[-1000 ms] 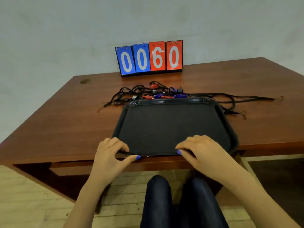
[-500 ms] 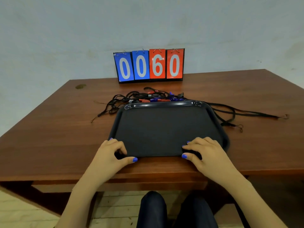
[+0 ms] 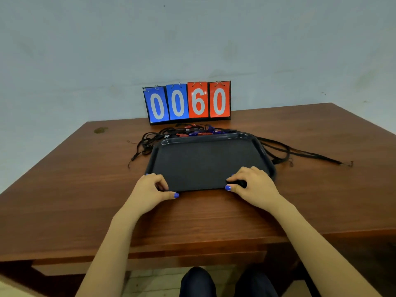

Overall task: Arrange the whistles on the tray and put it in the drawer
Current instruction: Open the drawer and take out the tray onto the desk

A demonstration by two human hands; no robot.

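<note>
Head view: the tray (image 3: pixel 205 161) is gripped at its near edge on the table (image 3: pixel 64 189), left hand (image 3: pixel 150 189) at the near-left corner, right hand (image 3: pixel 255 187) at the near-right, fingers curled over the rim and thumbs along the edge. Nothing is carried in it yet. The whistles (image 3: pixel 197 131) are heaped just beyond its far rim, cords (image 3: pixel 300 154) trailing right. The tray is judged stiff and light; the cords limp and tangle-prone, so each whistle is best pinched by its body.
</note>
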